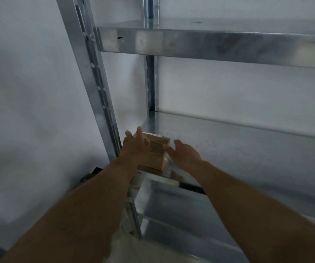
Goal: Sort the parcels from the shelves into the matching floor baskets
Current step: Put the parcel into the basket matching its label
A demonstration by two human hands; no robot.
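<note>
- The grey wall (pixel 20 92) fills the left side. No floor basket shows in this view, so the matching basket cannot be told from here.
- The metal post (pixel 94 88) of the rack stands just left of the parcel and leaves the left hand little room on that side.
- The left hand (pixel 135 149) lies against the parcel's left side, fingers straight and apart, curled round nothing. Blur hides whether the palm presses the cardboard.
- The parcel (pixel 157 149) is a small brown cardboard box with a pale label on top. It sits at the front left corner of the middle shelf, close to the edge.
- The right hand (pixel 184 155) is spread, fingers apart, with its thumb at the box's right face. It holds nothing yet.
- The middle shelf (pixel 238 152) runs on to the right, with the upper shelf (pixel 209 42) overhead.
- The step in hand looks like taking the box between both palms. To do it well, press in evenly from both sides, low on the box so it cannot tip. Then draw it straight toward the body, away from the post, before lowering it.
- Keep the label upward, since it probably tells which basket matches.
- Squeezing from one side only could shove the box against the post or off the front edge.
</note>
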